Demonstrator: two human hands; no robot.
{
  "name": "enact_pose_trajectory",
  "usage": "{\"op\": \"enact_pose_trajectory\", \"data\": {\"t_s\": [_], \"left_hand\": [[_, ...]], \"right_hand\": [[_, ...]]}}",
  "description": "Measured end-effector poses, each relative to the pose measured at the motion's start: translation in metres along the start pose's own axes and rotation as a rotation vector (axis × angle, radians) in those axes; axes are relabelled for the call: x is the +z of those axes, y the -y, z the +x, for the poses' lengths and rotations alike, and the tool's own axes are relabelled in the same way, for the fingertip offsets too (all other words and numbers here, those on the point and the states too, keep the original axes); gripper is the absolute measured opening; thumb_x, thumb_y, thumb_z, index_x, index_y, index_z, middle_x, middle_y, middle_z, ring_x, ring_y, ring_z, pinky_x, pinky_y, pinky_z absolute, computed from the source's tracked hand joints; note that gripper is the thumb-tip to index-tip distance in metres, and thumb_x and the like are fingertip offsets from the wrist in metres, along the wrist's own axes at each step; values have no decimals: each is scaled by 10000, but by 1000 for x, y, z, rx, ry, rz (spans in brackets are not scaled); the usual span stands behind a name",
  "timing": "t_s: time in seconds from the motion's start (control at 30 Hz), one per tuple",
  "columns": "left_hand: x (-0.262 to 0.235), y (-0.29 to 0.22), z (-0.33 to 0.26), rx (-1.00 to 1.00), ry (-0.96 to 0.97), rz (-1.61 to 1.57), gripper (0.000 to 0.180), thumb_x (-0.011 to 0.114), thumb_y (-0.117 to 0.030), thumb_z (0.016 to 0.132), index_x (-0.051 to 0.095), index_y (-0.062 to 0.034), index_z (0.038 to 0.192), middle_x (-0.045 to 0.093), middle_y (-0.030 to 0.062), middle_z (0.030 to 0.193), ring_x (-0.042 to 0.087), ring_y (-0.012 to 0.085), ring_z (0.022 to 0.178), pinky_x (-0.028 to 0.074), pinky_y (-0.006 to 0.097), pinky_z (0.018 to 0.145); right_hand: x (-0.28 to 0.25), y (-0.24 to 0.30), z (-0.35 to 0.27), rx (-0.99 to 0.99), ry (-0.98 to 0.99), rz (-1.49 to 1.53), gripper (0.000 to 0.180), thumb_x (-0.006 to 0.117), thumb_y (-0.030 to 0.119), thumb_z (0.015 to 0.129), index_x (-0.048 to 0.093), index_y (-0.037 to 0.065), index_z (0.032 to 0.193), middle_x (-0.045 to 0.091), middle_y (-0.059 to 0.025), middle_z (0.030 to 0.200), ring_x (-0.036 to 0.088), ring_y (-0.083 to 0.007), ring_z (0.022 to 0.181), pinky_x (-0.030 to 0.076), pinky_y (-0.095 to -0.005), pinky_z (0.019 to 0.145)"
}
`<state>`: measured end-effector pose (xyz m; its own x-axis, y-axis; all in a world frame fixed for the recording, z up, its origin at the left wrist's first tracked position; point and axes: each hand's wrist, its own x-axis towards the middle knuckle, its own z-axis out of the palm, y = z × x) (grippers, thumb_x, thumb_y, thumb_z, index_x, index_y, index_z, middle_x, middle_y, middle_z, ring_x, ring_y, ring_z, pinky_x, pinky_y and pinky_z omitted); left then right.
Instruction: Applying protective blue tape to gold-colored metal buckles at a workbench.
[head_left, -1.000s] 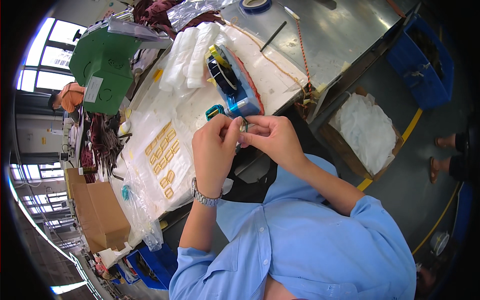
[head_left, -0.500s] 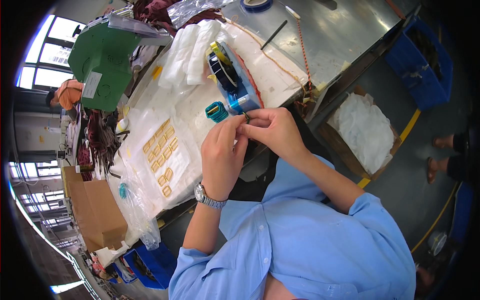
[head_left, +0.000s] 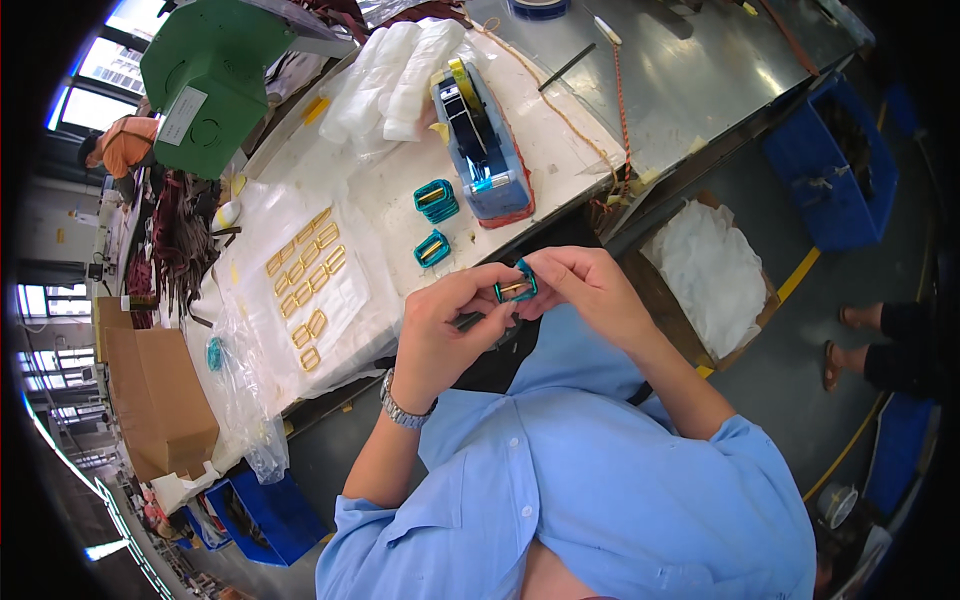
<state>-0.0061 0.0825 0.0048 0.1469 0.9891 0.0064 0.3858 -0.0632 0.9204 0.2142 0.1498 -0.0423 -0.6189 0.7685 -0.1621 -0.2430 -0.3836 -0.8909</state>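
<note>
Teal-edged buckle (head_left: 514, 288) pinched by left hand (head_left: 447, 315) and right hand (head_left: 588, 287)
Seemingly steadied thus; tape dispenser (head_left: 488, 155) at twelve o'clock.

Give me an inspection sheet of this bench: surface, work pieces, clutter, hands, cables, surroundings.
Surface: white worktop, with a metal tabletop adjoining.
Work pieces: teal-wrapped gold buckle held; two teal-wrapped pieces and blue tape dispenser on the worktop; gold buckles in rows on a translucent sheet.
Clutter: white plastic bundles, clear plastic bag, thin black rod.
Hands: left hand and right hand both grip the held buckle with their fingers.
Cables: nothing seen; an orange braided cord crosses the metal tabletop.
Surroundings: green machine upper left, cardboard box left, blue bin upper right, person in orange far left.
</note>
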Motion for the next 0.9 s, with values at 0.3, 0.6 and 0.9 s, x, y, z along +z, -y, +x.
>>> {"op": "enact_pose_trajectory", "data": {"t_s": [0.3, 0.6, 0.9], "left_hand": [[-2, 0, -24, 248, -110, 377, 409, 813, 28, 891, 728, -21, 1288, 775, 110, 1110, 770, 206, 898, 610, 320, 764], [-15, 8, -27, 309, -123, 619, 432, 882, -105, 832, 742, -51, 1238, 767, 134, 1175, 755, 334, 1000, 619, 407, 817], [-41, 41, 6, 147, -442, 711, 342, 865, -94, 869, 753, -41, 1188, 756, 140, 1227, 728, 353, 1099, 591, 427, 919]], "right_hand": [[12, -1, 0, 23, 87, -266, 234, 644, 140, 1117, 769, -58, 1110, 777, -85, 902, 755, -128, 791, 614, -279, 718], [22, -7, 14, 139, 143, -307, 258, 635, 190, 1122, 752, -39, 1133, 769, -67, 870, 741, -112, 777, 613, -275, 724], [13, -12, 17, 167, 157, -163, 308, 638, 207, 1128, 724, -26, 1309, 782, -81, 966, 738, -124, 844, 617, -289, 786]]}}
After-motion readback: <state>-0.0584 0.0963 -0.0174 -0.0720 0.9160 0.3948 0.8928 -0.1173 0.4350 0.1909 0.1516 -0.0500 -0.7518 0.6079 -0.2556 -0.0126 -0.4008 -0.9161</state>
